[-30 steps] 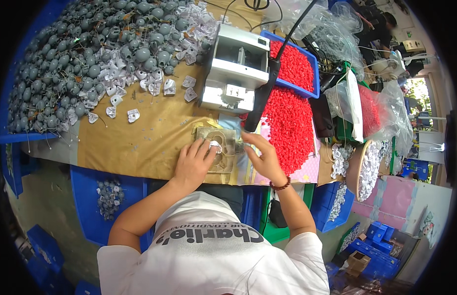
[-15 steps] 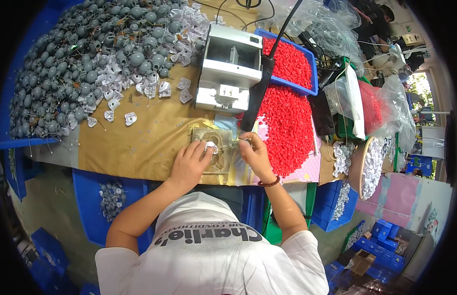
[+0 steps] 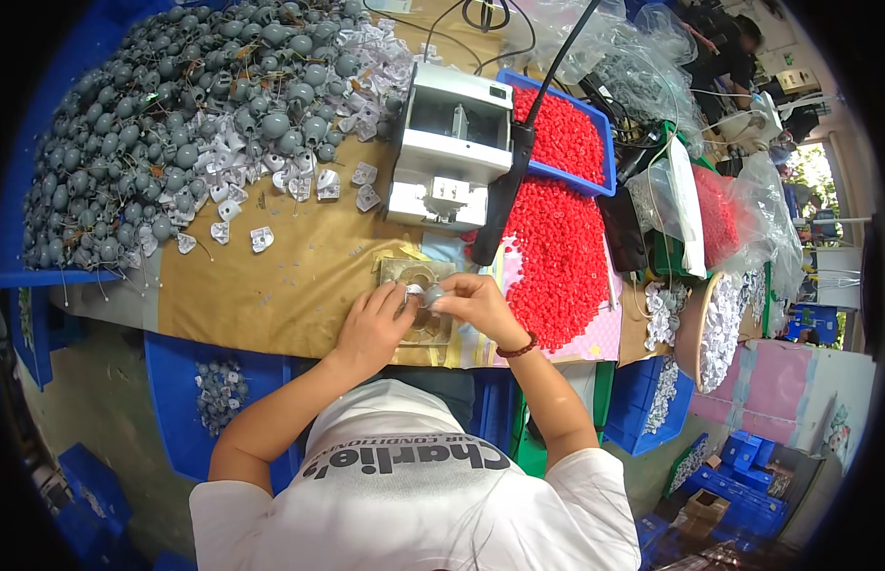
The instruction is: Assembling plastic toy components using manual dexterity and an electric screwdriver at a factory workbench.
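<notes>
My left hand (image 3: 371, 325) is closed over a small white plastic part (image 3: 414, 289) at the middle of the work surface. Facing it, my right hand (image 3: 476, 306) pinches a small grey ball-shaped piece (image 3: 433, 296) between thumb and fingers. The white part and the grey piece are close together, but whether they touch I cannot tell. Both hands hover over a yellowish clear fixture plate (image 3: 438, 333) with a rounded recess, taped down near the table's front edge. My fingers hide part of the recess and of the white part.
A large heap of grey ball pieces (image 3: 176, 152) with white parts covers the left. Behind the plate stands a silver machine (image 3: 452, 143), with a black arm (image 3: 507, 186) beside it. Red pieces (image 3: 557, 266) lie to the right, below a blue tray (image 3: 595, 181).
My right hand has come left, toward my left hand, and a grey ball piece now shows at its fingertips. My left hand stays on the white part.
</notes>
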Tool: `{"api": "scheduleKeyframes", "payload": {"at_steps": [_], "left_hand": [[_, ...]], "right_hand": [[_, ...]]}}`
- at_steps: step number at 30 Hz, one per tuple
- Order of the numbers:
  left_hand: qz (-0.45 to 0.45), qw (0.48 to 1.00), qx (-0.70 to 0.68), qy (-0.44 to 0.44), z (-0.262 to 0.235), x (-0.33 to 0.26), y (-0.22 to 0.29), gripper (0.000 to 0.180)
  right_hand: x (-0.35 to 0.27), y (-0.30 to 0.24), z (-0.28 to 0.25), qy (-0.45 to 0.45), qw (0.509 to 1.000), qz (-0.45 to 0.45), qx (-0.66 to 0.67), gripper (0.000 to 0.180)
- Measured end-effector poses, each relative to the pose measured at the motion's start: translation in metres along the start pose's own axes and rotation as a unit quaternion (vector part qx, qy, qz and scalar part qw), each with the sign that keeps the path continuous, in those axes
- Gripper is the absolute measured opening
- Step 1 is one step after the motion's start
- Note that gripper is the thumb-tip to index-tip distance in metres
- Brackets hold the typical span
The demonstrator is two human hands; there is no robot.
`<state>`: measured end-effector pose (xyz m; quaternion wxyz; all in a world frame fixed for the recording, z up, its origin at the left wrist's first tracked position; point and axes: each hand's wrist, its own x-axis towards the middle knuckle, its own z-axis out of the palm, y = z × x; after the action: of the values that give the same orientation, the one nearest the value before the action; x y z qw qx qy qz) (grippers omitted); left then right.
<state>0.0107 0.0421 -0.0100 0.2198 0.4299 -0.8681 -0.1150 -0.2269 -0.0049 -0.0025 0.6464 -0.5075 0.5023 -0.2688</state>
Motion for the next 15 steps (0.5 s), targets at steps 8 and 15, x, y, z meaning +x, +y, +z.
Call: {"api": "scheduleKeyframes", "payload": {"at_steps": [8,15], "left_hand": [[-0.009,0.999,-0.026,0.022,0.001,0.000,-0.004,0.036],[-0.098,0.992,-0.065,0.038,-0.001,0.023,0.004,0.051]], "right_hand": [[0.011,0.007,0.027,0.142,0.880,-0.254,-0.377,0.042],[0.007,0.002,0.034,0.142,0.906,-0.173,-0.359,0.041]]}}
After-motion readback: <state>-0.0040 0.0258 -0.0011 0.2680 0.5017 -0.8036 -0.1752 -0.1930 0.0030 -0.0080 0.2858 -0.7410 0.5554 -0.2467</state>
